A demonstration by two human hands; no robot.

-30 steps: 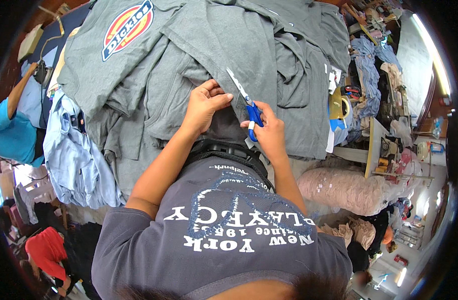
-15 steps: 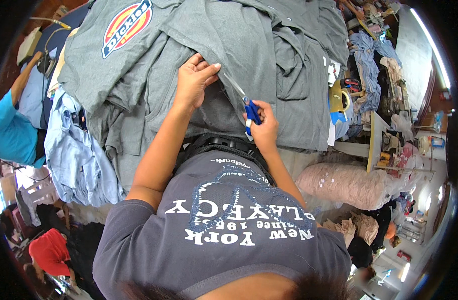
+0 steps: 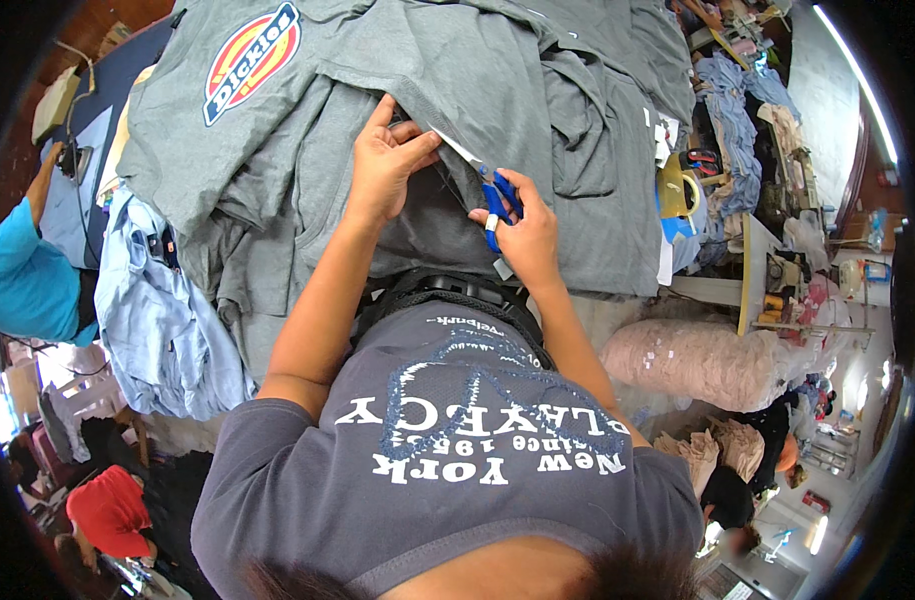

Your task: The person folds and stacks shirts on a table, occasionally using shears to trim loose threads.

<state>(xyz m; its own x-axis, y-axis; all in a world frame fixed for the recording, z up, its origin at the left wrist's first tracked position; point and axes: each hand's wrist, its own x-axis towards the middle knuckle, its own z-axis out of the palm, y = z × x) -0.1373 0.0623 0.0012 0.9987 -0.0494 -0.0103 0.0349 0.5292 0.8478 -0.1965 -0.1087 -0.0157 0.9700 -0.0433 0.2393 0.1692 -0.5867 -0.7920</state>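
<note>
Blue-handled scissors (image 3: pixel 499 200) are in my right hand (image 3: pixel 526 236), with my fingers through the handle loops. Their blades point up and left, and the tips reach the garment edge beside my left fingertips. My left hand (image 3: pixel 387 165) pinches the edge of a grey knit garment (image 3: pixel 467 90), thumb against bent fingers, the index finger stretched up along the cloth. Below that edge the fabric falls into a dark fold. A grey shirt with a red, yellow and blue printed emblem (image 3: pixel 252 62) lies at the upper left.
Light blue garments (image 3: pixel 162 300) hang off the table at left, where a co-worker in a turquoise shirt (image 3: pixel 27 270) handles an iron. At right are a yellow tape roll (image 3: pixel 689 195), a plastic-wrapped pinkish bundle (image 3: pixel 687 362) and piled blue cloth (image 3: pixel 732 130).
My right hand has moved the scissors up and left, bringing the blades to my left fingertips. The handles have spread apart. My left index finger has straightened upward.
</note>
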